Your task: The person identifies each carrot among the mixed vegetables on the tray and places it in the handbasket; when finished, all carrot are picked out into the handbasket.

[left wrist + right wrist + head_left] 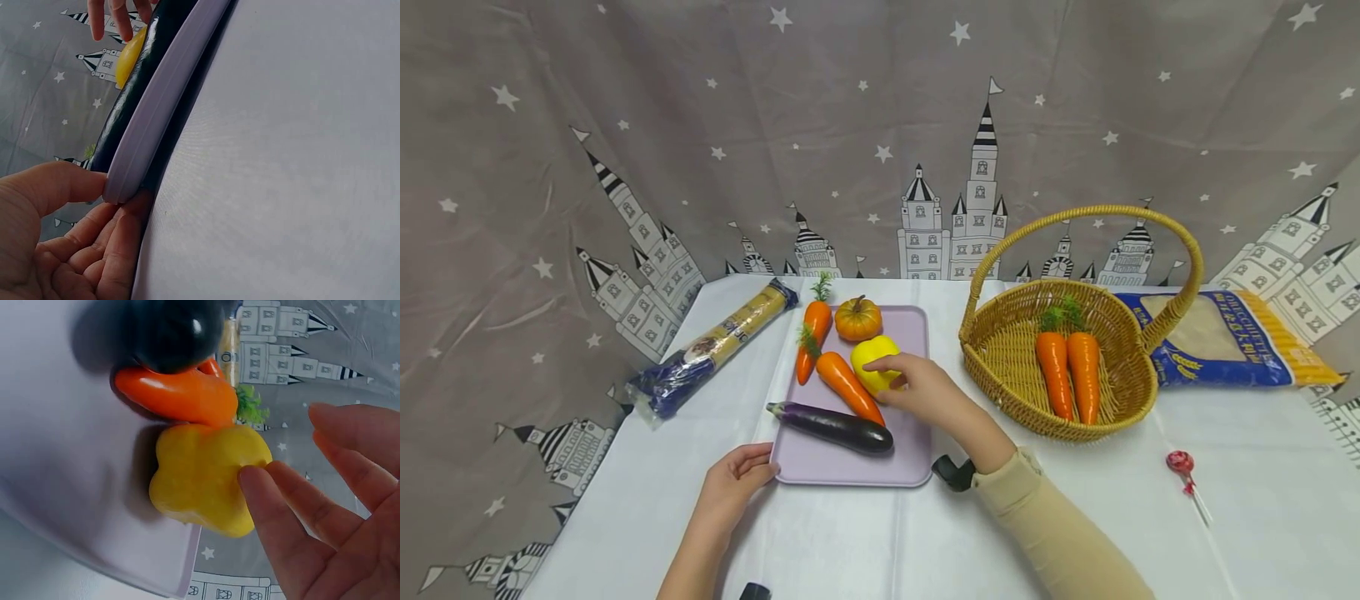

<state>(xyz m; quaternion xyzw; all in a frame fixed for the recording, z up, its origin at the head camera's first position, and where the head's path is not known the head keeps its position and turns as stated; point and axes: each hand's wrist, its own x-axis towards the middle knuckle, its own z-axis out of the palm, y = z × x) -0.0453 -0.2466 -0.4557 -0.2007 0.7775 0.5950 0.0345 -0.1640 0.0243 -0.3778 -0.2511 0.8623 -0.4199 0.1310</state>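
Observation:
A lilac tray (850, 477) holds an eggplant (835, 428), two carrots (848, 388), a small pumpkin (858, 318) and a yellow pepper (867, 364). My left hand (735, 483) grips the tray's near left corner; in the left wrist view the thumb lies on the rim (134, 140) and the fingers are under it. My right hand (928, 395) is over the pepper's right side. In the right wrist view its fingers are spread and relaxed, with one fingertip at the yellow pepper (209, 478); whether it touches is hard to tell.
A wicker basket (1022, 417) with two carrots (1083, 375) stands right of the tray, its tall handle arching up. Behind it lies a blue and yellow pasta bag (1225, 367). A lollipop (1181, 463) is at the right, a long pasta pack (715, 346) at the left.

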